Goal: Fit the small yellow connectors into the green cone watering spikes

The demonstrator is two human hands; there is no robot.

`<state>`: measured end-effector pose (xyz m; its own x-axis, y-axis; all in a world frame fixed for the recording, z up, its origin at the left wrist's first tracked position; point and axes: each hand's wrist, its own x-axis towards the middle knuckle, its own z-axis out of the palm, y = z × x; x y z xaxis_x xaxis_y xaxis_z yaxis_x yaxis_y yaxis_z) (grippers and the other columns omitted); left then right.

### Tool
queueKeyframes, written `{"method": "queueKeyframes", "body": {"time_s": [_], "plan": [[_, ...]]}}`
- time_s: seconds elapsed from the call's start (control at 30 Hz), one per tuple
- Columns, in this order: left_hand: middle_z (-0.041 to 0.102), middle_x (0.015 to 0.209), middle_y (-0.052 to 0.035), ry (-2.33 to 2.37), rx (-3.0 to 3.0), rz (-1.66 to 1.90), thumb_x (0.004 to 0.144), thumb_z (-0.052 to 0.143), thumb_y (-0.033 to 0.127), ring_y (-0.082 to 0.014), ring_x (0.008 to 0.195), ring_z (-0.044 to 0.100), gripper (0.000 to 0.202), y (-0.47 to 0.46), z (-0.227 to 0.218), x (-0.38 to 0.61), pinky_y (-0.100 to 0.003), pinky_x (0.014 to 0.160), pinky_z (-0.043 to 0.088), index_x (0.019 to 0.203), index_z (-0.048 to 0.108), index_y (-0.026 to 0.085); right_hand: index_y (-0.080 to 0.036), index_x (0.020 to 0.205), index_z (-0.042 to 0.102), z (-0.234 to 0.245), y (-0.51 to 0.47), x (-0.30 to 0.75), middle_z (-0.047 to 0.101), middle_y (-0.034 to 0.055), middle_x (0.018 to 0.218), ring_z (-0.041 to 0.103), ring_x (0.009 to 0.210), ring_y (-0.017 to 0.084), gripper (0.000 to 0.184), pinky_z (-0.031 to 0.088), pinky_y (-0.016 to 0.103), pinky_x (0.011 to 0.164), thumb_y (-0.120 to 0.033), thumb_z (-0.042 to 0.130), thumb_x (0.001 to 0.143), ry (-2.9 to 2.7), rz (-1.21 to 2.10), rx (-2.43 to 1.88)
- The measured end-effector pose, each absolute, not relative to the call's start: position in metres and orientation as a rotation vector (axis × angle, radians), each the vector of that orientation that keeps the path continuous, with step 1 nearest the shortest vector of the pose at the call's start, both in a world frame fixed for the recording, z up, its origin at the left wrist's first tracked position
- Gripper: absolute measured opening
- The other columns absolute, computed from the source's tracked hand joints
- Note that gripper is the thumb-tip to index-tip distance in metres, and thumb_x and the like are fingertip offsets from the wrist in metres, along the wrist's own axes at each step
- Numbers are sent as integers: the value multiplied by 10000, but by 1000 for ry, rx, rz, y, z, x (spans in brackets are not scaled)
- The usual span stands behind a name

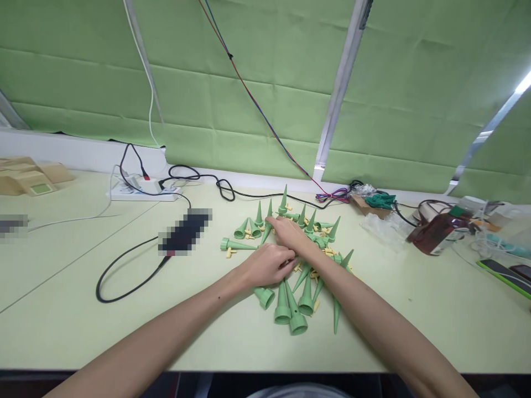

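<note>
Many green plastic watering spikes, hollow cones with wide collars, lie and stand in a loose pile with small yellow T-shaped valves (229, 252) among them. My right hand (287, 231) reaches over the far side of the pile, its fingers closed at a green spike (265, 235). Nearer to me, my left hand (271, 264) is curled shut in the middle of the pile; what its fingers hold, if anything, is hidden. In front of it lie several spikes, including one with its open collar towards me (298, 323). Another spike (238, 245) lies sideways left of the hands.
On the left are a blurred dark device (185, 232) with a looped black cable, a white power strip (145, 190) and brown cardboard boxes (35, 174). A brown bottle (442, 232), clear plastic bags (385, 229) and a green-edged phone (504, 276) lie to the right.
</note>
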<state>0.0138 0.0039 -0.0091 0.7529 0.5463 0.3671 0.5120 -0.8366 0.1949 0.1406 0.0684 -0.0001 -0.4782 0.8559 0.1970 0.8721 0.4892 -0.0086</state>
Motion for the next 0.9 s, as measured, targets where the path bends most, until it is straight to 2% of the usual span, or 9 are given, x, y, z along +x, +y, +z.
{"method": "queueKeyframes", "body": {"time_s": [0.2,0.37,0.53,0.9], "plan": [[583,624,1,881,2867,622,911,452,207,-116,549,491,261,4,-9,14,-247,535,331,660,514,171,-235,1310,456,3,66,140,649,105,1061,633,958,253,473,444,305,730,-58,402,875,-2535,-116,-1483],[599,647,-2,875,2877,619,914,450,210,-114,559,500,251,4,-9,14,-243,543,335,683,540,167,-179,1223,474,5,65,134,657,133,1085,630,1005,268,263,458,323,773,-234,409,974,-2449,-80,-1579],[604,666,0,872,2870,625,909,457,209,-114,575,512,234,3,-9,14,-238,565,347,698,548,167,-137,1205,465,3,69,128,668,147,1041,650,972,276,264,471,331,768,-281,388,997,-2393,-68,-1664],[555,615,9,856,2853,639,903,450,204,-106,529,457,261,4,-9,14,-239,537,323,650,501,170,-136,1032,581,8,72,129,681,153,1006,660,968,262,203,457,303,753,-266,432,987,-2382,-13,-1701]]}}
